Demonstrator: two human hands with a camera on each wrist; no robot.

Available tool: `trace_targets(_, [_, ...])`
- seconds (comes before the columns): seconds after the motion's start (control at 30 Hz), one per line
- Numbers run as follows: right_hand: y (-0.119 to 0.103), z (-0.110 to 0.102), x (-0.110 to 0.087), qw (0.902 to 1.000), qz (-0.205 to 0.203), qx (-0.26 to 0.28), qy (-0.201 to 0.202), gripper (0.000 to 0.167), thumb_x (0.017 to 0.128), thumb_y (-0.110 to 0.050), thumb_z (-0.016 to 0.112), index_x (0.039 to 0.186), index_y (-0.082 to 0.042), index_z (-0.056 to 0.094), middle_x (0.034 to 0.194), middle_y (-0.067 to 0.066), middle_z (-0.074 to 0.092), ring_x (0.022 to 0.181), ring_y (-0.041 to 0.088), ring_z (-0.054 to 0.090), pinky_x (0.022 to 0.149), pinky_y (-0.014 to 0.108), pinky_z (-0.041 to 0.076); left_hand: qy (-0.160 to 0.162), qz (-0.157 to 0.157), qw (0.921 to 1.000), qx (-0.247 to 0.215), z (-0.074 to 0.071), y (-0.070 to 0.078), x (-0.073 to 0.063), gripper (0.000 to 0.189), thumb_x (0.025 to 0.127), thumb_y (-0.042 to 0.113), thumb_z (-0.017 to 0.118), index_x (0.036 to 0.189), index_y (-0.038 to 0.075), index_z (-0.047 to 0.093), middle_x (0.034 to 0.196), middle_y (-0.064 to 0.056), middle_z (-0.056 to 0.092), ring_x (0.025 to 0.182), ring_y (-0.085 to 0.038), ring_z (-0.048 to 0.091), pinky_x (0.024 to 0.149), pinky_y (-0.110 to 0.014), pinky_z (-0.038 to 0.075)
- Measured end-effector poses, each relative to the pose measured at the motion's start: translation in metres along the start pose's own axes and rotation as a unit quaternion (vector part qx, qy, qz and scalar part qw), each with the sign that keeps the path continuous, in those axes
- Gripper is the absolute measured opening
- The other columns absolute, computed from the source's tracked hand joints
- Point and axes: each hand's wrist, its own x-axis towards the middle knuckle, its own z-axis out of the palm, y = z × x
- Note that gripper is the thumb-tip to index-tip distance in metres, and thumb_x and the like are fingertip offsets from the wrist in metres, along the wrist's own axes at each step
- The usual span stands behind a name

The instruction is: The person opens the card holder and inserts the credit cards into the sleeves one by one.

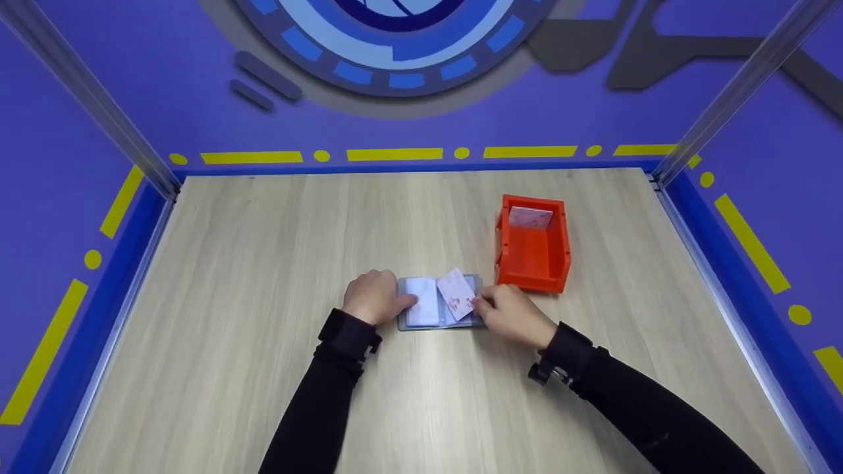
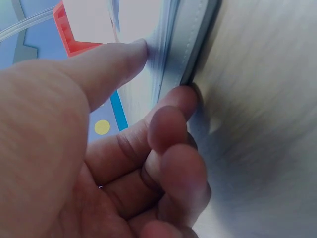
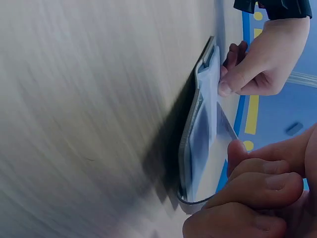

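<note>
An opened card holder (image 1: 423, 311) with a grey cover and clear plastic sleeves lies flat on the table. My left hand (image 1: 374, 297) grips its left edge; the left wrist view shows the thumb on the sleeves and a fingertip at the cover's edge (image 2: 187, 44). Between thumb and fingers, my right hand (image 1: 517, 315) pinches a pale pink card (image 1: 454, 293) with small reddish marks. That card lies tilted over the right-hand page. From the right wrist, it shows as a thin slanted sheet (image 3: 225, 124), mostly hidden behind the fingers.
A red plastic bin (image 1: 532, 257) stands just beyond my right hand. Another pale pink card (image 1: 531, 217) leans on its far inner wall. Blue-purple panels (image 1: 395, 135) enclose the wooden table (image 1: 263, 250) at the back and both sides.
</note>
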Motion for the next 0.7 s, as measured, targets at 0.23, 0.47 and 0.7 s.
trace_targets(0.23, [0.001, 0.006, 0.004, 0.9998, -0.012, -0.015, -0.009, 0.030, 0.110, -0.018, 0.060, 0.082, -0.010, 0.067, 0.072, -0.002, 0.047, 0.066, 0.015, 0.046, 0.063, 0.027, 0.034, 0.008, 0.006, 1.0000, 0.000, 0.000, 0.000, -0.002, 0.059, 0.096, 0.044, 0.080, 0.059, 0.019, 0.041, 0.062, 0.005, 0.042, 0.059, -0.017, 0.042, 0.055, -0.034, 0.032])
trace_targets(0.47, [-0.004, 0.010, 0.008, 0.9998, -0.006, -0.012, -0.016, 0.033, 0.110, -0.021, 0.061, 0.079, -0.013, 0.066, 0.070, -0.004, 0.045, 0.063, 0.013, 0.046, 0.060, 0.026, 0.035, 0.006, 0.006, 1.0000, 0.001, 0.002, -0.001, -0.001, 0.059, 0.096, 0.044, 0.080, 0.060, 0.018, 0.042, 0.063, 0.004, 0.043, 0.059, -0.018, 0.044, 0.056, -0.034, 0.033])
trace_targets(0.7, [-0.011, 0.012, 0.012, 0.9995, 0.012, -0.015, -0.026, 0.031, 0.112, -0.025, 0.062, 0.085, -0.011, 0.071, 0.069, -0.003, 0.047, 0.063, 0.014, 0.050, 0.060, 0.027, 0.038, 0.006, 0.007, 0.9999, 0.008, 0.001, 0.000, -0.001, 0.059, 0.097, 0.045, 0.080, 0.060, 0.019, 0.042, 0.062, 0.005, 0.042, 0.059, -0.017, 0.043, 0.056, -0.034, 0.032])
